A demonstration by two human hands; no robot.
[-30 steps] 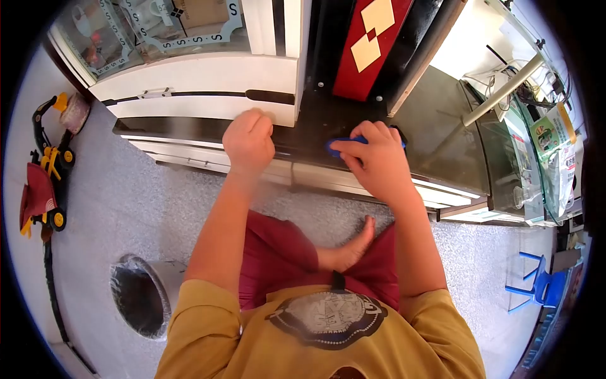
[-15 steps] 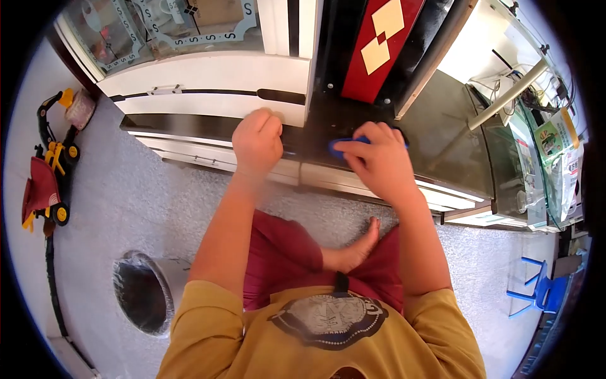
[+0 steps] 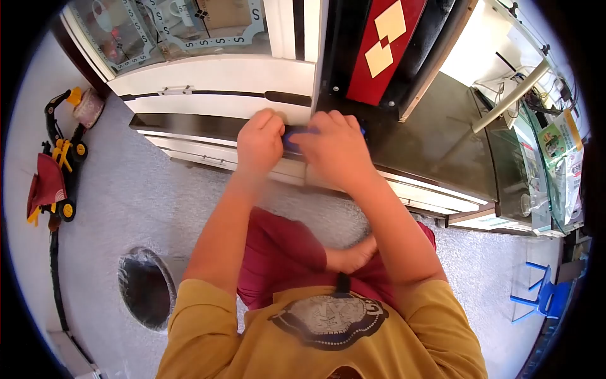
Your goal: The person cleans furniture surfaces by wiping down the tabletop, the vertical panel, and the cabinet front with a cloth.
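Observation:
My left hand point(image 3: 260, 142) is closed at the front of the dark ledge point(image 3: 208, 127), below the white cabinet drawer point(image 3: 221, 79). Whatever its curled fingers may hold is hidden. Beside it on the right, my right hand point(image 3: 334, 148) grips a blue object point(image 3: 292, 140), mostly covered by the fingers, against the dark top. Its blue parts show on both sides of the fingers. The two hands are close together, with a small gap between them.
A red panel with cream diamonds point(image 3: 384, 50) stands behind the ledge. On the floor are a lined bin point(image 3: 146, 287), a toy excavator point(image 3: 57, 151) at left and a blue chair point(image 3: 544, 294) at right. Glass shelving point(image 3: 536, 170) holds packets and cables.
My right hand has moved left with the blue object, closer to my left hand. My left hand has stayed closed at the same place on the ledge. The view has shifted slightly.

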